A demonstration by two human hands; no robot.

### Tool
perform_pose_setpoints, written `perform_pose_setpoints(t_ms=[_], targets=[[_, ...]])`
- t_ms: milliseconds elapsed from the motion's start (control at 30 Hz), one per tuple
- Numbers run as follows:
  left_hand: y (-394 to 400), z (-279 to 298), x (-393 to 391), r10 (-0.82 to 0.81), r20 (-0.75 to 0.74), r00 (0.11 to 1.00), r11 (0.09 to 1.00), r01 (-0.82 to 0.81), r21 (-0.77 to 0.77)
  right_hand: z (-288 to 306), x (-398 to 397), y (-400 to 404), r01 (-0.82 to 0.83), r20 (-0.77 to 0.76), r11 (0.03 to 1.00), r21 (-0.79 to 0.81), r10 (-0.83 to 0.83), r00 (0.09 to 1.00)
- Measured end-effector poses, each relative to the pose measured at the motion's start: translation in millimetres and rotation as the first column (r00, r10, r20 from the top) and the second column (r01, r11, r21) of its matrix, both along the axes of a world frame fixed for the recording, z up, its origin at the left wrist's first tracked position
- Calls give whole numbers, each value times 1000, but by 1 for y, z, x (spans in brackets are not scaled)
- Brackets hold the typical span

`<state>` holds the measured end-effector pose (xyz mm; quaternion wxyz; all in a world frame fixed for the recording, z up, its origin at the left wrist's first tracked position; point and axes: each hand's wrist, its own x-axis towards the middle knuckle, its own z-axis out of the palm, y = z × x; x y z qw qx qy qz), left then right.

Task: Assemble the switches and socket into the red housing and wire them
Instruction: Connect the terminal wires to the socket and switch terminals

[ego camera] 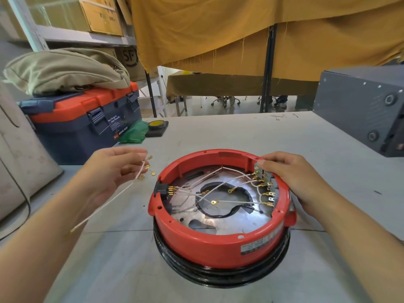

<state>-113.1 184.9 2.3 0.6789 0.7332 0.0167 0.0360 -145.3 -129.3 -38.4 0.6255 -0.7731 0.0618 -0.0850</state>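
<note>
A pale grey worktable [229, 132] fills the lower frame, its surface scuffed and marked. At upper left, metal shelving [65, 33] carries cardboard boxes [102, 16]. A mustard-yellow curtain [240, 29] hangs across the top centre and right, its lower edge frayed. Beneath it, in the centre distance, a cloth-draped table [218, 84] stands on a light, glossy floor [218, 109], with what seem to be office-chair bases [227, 101] behind. Dark metal posts [267, 68] rise at centre right. Daylight looks soft and even.

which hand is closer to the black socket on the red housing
Left. The left hand, holding loose wires, hovers just outside the black socket; the right hand rests on the opposite rim.
</note>
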Motion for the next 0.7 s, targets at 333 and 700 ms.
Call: perform_pose_setpoints(t_ms=[333, 700], targets=[[-84, 23, -11, -406, -22, 913, 888, 401, 227, 1, -1, 8, 15, 33, 998, -59, -13, 999], [-134, 13, 5, -584, -231, 778, 732, 628, 265, 0, 1, 6, 7, 51, 996, -92, -2, 999]])
